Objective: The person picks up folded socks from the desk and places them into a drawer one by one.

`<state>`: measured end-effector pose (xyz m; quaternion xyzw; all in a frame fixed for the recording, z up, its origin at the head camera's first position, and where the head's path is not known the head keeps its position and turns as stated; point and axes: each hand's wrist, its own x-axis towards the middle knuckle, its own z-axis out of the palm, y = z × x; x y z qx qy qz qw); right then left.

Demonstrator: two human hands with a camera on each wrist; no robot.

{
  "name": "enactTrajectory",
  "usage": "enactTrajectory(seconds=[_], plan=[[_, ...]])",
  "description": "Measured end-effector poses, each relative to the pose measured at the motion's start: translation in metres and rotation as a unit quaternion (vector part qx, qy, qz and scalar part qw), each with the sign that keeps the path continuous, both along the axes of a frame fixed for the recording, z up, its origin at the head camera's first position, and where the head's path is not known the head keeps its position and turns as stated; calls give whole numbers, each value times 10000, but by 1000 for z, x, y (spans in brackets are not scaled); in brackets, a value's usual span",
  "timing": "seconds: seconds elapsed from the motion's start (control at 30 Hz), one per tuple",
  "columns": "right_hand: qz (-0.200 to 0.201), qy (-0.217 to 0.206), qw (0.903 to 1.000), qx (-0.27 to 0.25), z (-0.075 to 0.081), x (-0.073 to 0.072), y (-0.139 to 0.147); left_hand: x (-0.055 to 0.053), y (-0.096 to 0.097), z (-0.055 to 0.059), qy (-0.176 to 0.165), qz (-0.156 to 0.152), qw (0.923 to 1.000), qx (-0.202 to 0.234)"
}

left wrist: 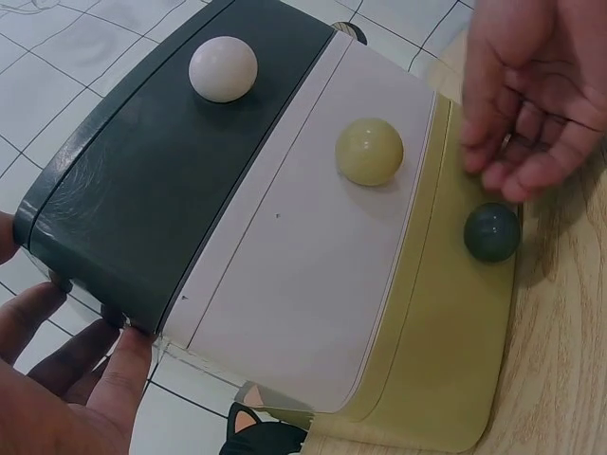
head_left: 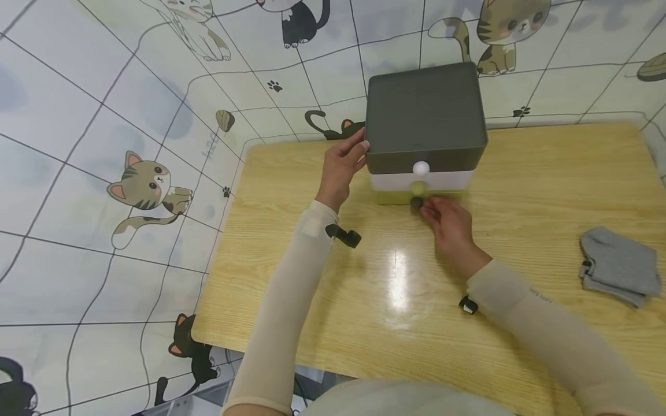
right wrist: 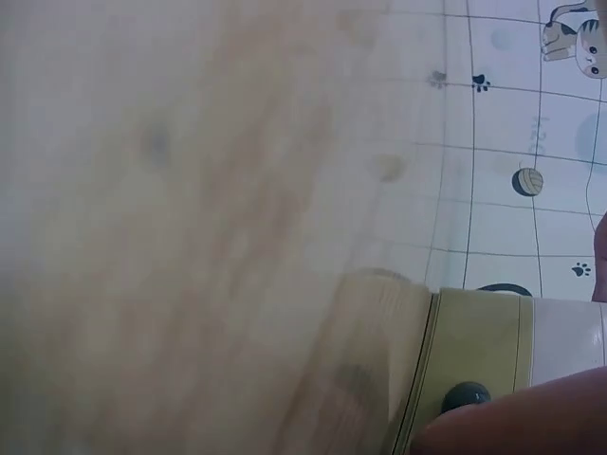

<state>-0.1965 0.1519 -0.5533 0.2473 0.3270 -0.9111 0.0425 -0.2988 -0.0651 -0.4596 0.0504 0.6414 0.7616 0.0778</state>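
Note:
A small three-drawer box [head_left: 424,110] stands near the back of the table. Its top drawer is dark green with a white knob [left wrist: 223,69], the middle one white with a yellow knob [left wrist: 369,152], and the bottom one yellow with a dark green knob [left wrist: 492,232]. All three drawers sit flush. My left hand [head_left: 338,170] touches the box's left side with extended fingertips, up by the dark green drawer. Beside the bottom knob is my right hand [head_left: 451,231], its loosely bent fingers right at the knob and nothing in its palm in the left wrist view.
A folded grey cloth [head_left: 619,267] lies on the right of the wooden table [head_left: 536,173]. Cat-patterned tile walls [head_left: 322,86] rise behind and to the left. The table's left edge and front edge are in the head view.

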Motion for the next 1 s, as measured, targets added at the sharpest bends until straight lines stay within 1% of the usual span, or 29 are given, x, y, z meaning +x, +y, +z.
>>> enactTrajectory(seconds=[0.1, 0.17, 0.23, 0.33, 0.43, 0.53, 0.63, 0.73, 0.83, 1.0], plan=[[-24, -87, 9999, -70, 0, 3, -4, 0, 0, 0, -19, 5, 10000, -3], [66, -115, 9998, -120, 1, 5, -6, 1, -1, 0, -24, 6, 10000, 18], [203, -207, 9994, -207, 2, 5, -8, 1, -1, 0, -17, 1, 10000, 22], [476, -360, 9970, -484, 1, 5, -10, 1, -1, -1, 6, 30, 10000, 7], [613, -524, 9937, -777, 0, 3, -12, 2, -1, -1, 15, 68, 10000, 11], [554, -651, 9905, -1074, -3, 0, -14, 2, 1, -2, 5, 73, 10000, 23], [372, -774, 9881, -1273, -7, -4, -14, 1, 3, -3, 31, 24, 10000, 55], [293, -782, 9879, -1304, -10, -7, -15, 0, 3, -3, 71, 36, 9999, 77], [272, -721, 9899, -1192, -11, -8, -15, 0, 2, -2, 79, 77, 9999, 81], [330, -580, 9927, -1005, -11, -6, -17, 2, 0, -2, 44, 55, 10000, 61]])
